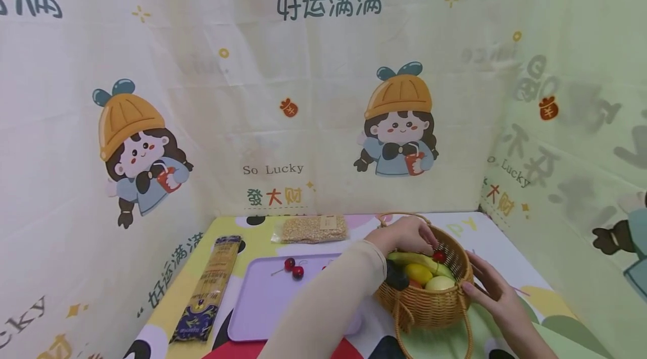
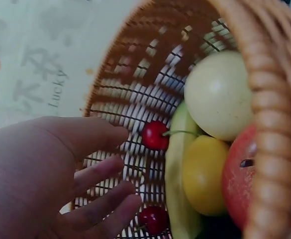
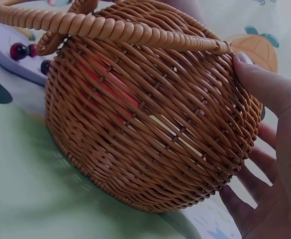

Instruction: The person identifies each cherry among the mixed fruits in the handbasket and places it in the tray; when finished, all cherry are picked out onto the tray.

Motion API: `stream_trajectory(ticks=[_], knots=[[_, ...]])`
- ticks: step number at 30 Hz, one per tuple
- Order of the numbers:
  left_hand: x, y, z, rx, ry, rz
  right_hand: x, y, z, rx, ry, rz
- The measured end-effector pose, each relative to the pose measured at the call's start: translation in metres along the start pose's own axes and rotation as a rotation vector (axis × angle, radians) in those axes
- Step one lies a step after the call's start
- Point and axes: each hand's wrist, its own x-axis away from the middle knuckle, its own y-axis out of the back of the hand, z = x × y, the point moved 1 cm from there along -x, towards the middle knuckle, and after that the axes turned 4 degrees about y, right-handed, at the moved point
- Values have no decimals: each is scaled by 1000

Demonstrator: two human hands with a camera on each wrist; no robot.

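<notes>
Cherries (image 2: 155,135), two inside one basket (image 1: 429,305)

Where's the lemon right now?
The lemon lies inside the wicker basket at the right of the head view; in the left wrist view, it sits between the banana and a red fruit.

left arm (image 1: 328,300): outstretched | left fingers (image 2: 108,200): loosely parted | right fingers (image 3: 262,162): spread, thumb (image 3: 264,87) apart

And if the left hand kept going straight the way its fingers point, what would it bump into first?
The left hand would probably meet a red cherry inside the wicker basket, though depth is hard to judge.
</notes>
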Motion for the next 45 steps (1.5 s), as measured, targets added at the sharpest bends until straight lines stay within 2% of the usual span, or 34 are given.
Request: stream_trajectory(ticks=[3,6,9,14,17,20,26,31,35,37,41,45], knots=[[-10,-4,0,-74,65,-3,-2,-2,1,3,-10,2],[-21,-10,-1,-55,138,-8,-2,-3,3,6,-19,5],[-33,-19,-1,-55,183,-7,-2,-4,3,8,-21,10],[-42,-32,-2,-108,168,36,-1,-6,2,-4,-7,14],[-30,-32,-8,-106,143,49,-1,-7,1,-9,-9,13],[-20,-30,-14,-87,159,82,-1,-7,2,-4,-16,13],[-11,-28,-18,-192,205,136,-1,-8,3,-5,-17,17],[-11,-24,-17,-102,210,169,-3,-8,5,0,-28,14],[-12,-23,-17,-68,216,153,-4,-6,5,5,-42,12],[-12,-21,-17,-81,207,131,-4,-6,4,6,-47,13],[-12,-17,-16,-106,145,87,-5,-4,3,4,-51,7],[-10,-12,-13,-144,54,36,-2,-1,0,-6,-29,4]])
